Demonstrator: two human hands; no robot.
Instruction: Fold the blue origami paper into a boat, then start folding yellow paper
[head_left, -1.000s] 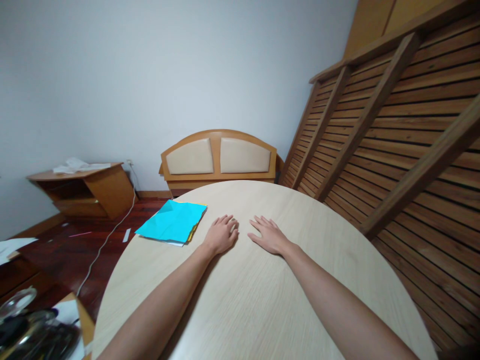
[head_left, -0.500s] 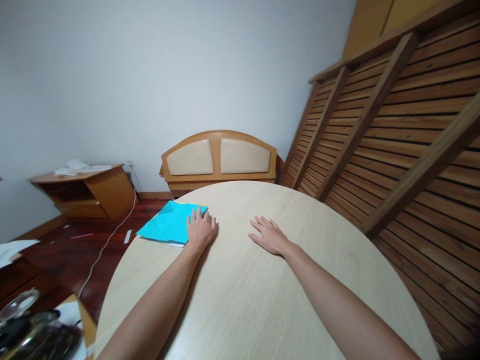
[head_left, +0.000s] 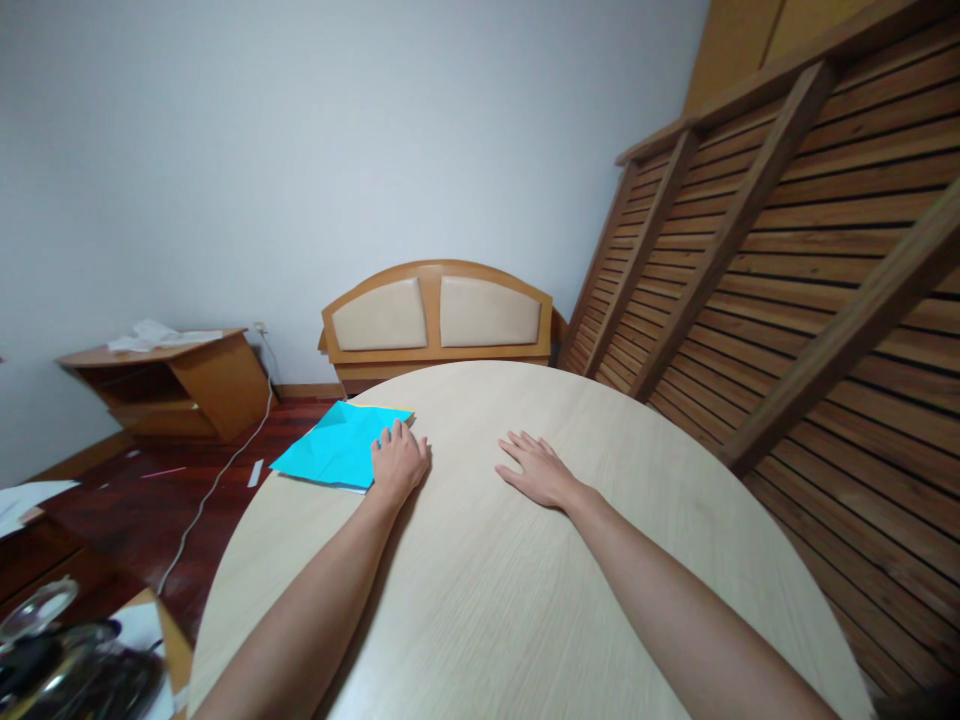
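A stack of coloured paper sheets [head_left: 330, 446], cyan on top with yellow and white edges showing, lies at the left edge of the round light-wood table [head_left: 525, 600]. My left hand [head_left: 397, 460] rests on the right side of the stack, its fingers laid over the cyan sheet and pressing down; it grips nothing that I can see. Flat on the bare tabletop, palm down with fingers spread, my right hand [head_left: 538, 470] lies near the middle, a hand's width to the right of the paper.
A slatted wooden bed frame [head_left: 787, 270] leans against the wall on the right. A padded headboard [head_left: 437, 315] stands behind the table. On the left are a low wooden cabinet [head_left: 169, 375], a white cable [head_left: 217, 475] on the dark floor, and clutter [head_left: 67, 660] at bottom left.
My left hand slid left from the bare tabletop onto the right side of the cyan paper stack. My right hand stayed in place.
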